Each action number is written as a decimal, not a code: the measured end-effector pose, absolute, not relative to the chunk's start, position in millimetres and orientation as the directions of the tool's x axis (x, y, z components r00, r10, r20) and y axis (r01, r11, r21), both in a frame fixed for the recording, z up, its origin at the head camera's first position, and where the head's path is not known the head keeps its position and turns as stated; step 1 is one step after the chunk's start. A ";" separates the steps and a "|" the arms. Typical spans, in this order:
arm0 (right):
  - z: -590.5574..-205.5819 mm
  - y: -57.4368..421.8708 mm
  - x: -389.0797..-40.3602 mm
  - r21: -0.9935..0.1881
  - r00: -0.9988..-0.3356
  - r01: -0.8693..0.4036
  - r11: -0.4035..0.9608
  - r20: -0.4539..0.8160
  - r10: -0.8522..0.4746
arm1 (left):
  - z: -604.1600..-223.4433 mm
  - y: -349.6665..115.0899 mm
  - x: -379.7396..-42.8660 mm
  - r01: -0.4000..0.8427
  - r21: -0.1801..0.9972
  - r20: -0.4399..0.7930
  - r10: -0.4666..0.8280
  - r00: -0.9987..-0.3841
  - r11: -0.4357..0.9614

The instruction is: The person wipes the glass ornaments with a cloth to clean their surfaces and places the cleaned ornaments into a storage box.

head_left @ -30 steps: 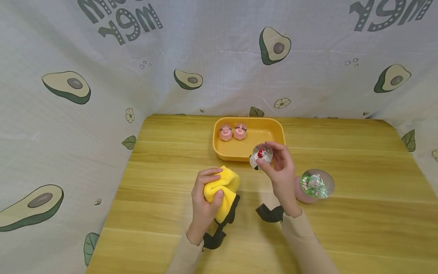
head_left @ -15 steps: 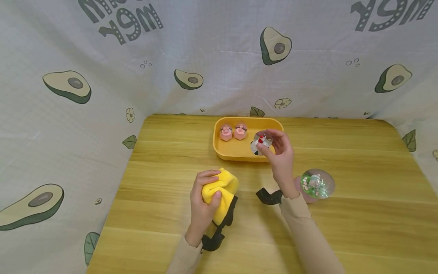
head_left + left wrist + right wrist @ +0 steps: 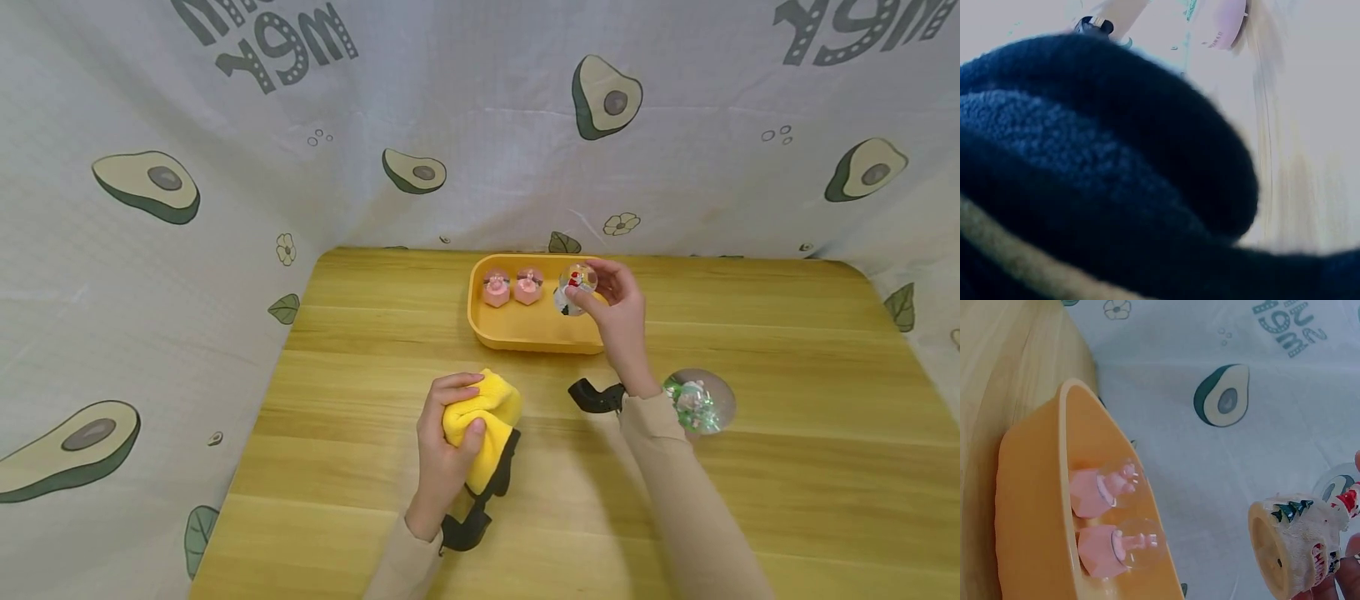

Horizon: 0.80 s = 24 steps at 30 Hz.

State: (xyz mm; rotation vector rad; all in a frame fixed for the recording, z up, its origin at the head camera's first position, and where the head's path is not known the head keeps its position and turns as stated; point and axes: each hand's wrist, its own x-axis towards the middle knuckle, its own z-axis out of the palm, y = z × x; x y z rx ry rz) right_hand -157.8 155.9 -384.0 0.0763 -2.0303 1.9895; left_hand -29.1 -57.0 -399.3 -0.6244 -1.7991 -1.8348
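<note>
My right hand (image 3: 621, 321) holds a small snow globe (image 3: 576, 289) with a red figure inside, over the right part of a yellow tray (image 3: 536, 335). In the right wrist view this snow globe (image 3: 1297, 544) shows a white base with green trees, above the tray's rim. Two small pink snow globes (image 3: 497, 287) stand side by side in the tray's left half. My left hand (image 3: 444, 446) grips a bunched yellow cloth (image 3: 483, 417) with a dark edge, in front of the tray. In the left wrist view the cloth (image 3: 1085, 150) fills most of the picture, dark and blurred.
A larger snow globe (image 3: 701, 402) with flowers inside stands on the wooden table (image 3: 810, 467), partly behind my right sleeve (image 3: 675, 467). Black wrist mounts (image 3: 596, 396) stick out from both wrists. A curtain with avocado prints (image 3: 510, 125) hangs behind the table.
My right hand has moved away from me with the small snow globe, from the tray's front edge to over its right part. My left hand and the cloth have barely shifted.
</note>
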 end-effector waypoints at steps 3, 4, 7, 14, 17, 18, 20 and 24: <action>-383.1 157.3 -163.5 -0.973 -0.959 -0.219 0.069 0.228 0.167 | -388.0 -56.3 -25.7 0.623 0.782 0.622 -0.029 -0.782 -0.012; -383.1 157.6 -165.1 -0.974 -0.961 -0.213 0.078 0.223 0.165 | -388.0 -56.4 -25.4 0.619 0.785 0.618 -0.029 -0.785 -0.013; -383.5 158.4 -170.1 -0.977 -0.967 -0.182 0.108 0.198 0.159 | -389.0 -56.6 -25.0 0.614 0.789 0.614 -0.028 -0.789 -0.012; -385.5 159.7 -179.9 -0.984 -0.983 -0.091 0.151 0.113 0.144 | -391.5 -57.0 -25.2 0.615 0.789 0.614 -0.023 -0.789 -0.013; -385.3 160.0 -183.1 -0.982 -0.987 -0.059 0.180 0.085 0.137 | -392.0 -57.1 -25.5 0.619 0.786 0.618 -0.020 -0.786 -0.012; -385.7 160.3 -184.5 -0.982 -0.988 -0.050 0.184 0.075 0.132 | -392.0 -57.2 -25.6 0.620 0.785 0.619 -0.020 -0.785 -0.012; -386.2 160.3 -187.0 -0.981 -0.990 -0.028 0.192 0.053 0.129 | -392.0 -57.3 -25.4 0.620 0.785 0.619 -0.020 -0.785 -0.012; -389.1 160.2 -192.6 -0.982 -0.991 0.017 0.190 0.008 0.130 | -391.8 -57.7 -25.1 0.616 0.788 0.616 -0.018 -0.788 -0.014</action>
